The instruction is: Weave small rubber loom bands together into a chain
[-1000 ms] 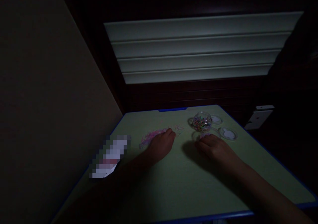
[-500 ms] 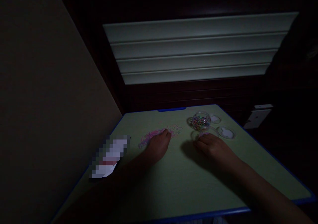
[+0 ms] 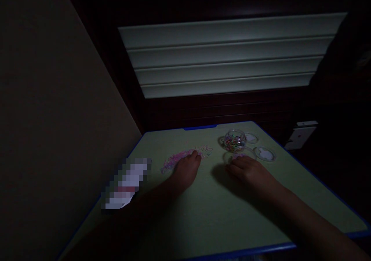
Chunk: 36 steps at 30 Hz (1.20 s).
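Pink and purple small elastic bands (image 3: 178, 158) lie in a loose pile on the pale green table (image 3: 203, 222). My left hand (image 3: 187, 169) rests at the pile's right part, fingertips pinched together; what is between them is too small and dark to make out. A few paler loose bands (image 3: 206, 149) lie just beyond it. My right hand (image 3: 249, 173) is closed at the near side of a low clear jar (image 3: 246, 150) with some pinkish bands inside. Its fingers are curled down, and the hand hides part of the jar and whatever it grips.
Behind that jar stands a second clear jar (image 3: 235, 139) of multicoloured bands. Two round clear lids, a far lid (image 3: 251, 138) and a nearer lid (image 3: 264, 154), lie to the right. A blurred-out flat object (image 3: 129, 183) is at the left edge. A wall (image 3: 58, 118) rises on the left.
My left hand has shifted very slightly to the right over the pile. The right hand stays at the near jar, almost unmoved.
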Tool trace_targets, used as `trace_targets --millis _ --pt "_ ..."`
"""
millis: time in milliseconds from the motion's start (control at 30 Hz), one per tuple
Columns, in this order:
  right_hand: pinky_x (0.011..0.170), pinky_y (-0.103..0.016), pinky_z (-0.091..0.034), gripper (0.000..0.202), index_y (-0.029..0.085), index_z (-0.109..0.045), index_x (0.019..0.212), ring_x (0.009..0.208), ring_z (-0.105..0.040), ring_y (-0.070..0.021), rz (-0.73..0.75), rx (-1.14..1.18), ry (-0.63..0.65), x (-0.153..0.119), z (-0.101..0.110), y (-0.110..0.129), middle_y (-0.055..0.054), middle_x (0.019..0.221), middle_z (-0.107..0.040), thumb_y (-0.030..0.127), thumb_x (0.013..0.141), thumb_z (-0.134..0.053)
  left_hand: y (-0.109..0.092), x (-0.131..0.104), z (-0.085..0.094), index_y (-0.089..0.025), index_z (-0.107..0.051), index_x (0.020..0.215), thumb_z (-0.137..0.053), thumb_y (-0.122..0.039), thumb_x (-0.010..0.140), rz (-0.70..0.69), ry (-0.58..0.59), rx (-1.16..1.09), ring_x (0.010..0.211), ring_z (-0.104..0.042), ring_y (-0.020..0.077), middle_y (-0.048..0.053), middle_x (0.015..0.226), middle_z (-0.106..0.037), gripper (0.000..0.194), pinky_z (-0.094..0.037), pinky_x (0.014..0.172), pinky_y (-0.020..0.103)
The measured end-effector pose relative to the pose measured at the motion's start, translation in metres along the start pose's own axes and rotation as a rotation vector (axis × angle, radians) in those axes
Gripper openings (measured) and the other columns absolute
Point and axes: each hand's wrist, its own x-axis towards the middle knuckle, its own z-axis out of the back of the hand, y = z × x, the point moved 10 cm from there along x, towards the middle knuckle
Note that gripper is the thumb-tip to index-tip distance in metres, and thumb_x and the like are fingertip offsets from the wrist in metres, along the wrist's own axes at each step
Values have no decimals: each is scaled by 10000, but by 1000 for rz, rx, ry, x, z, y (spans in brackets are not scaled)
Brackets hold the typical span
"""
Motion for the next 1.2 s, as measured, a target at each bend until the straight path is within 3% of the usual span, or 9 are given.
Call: trace_targets --millis 300,533,733,900,1200 --pt "696 -298 -354 153 156 -613 812 697 -506 -154 21 2 -47 0 -7 1 -48 718 -580 111 839 -470 -8 1 1 -146 -536 954 -465 -71 817 -14 -44 56 722 -590 161 78 942 -529 172 -480 537 247" --pt "675 -305 -369 153 157 -619 853 703 -513 -170 -23 26 -46 -1 -9 -1 -60 757 -593 111 832 -474 -19 -2 14 -172 -528 911 -430 -139 873 -96 -176 -38 713 -571 147 38 879 -535 111 -482 567 251" --pt "644 -293 -363 162 161 -609 823 702 -508 -169 -43 50 -68 -2 -11 -5 -60 764 -588 89 829 -464 -28 -7 24 -181 -525 939 -350 -163 919 -215 -304 -151 822 -547 130 22 871 -533 177 -480 667 232" --pt "595 -275 -341 150 161 -603 790 657 -494 -157 -75 41 -152 -3 -2 -13 -53 723 -571 128 845 -468 -30 -9 29 -177 -526 931 -347 -176 922 -238 -370 -173 806 -541 130 14 852 -530 179 -476 655 243" --pt "594 -262 -364 205 150 -622 827 661 -524 -150 -125 66 -158 -2 -1 -16 -70 748 -582 146 872 -422 -31 -13 36 -178 -526 879 -372 -163 906 -264 -460 -188 758 -546 131 8 838 -528 157 -463 599 253"
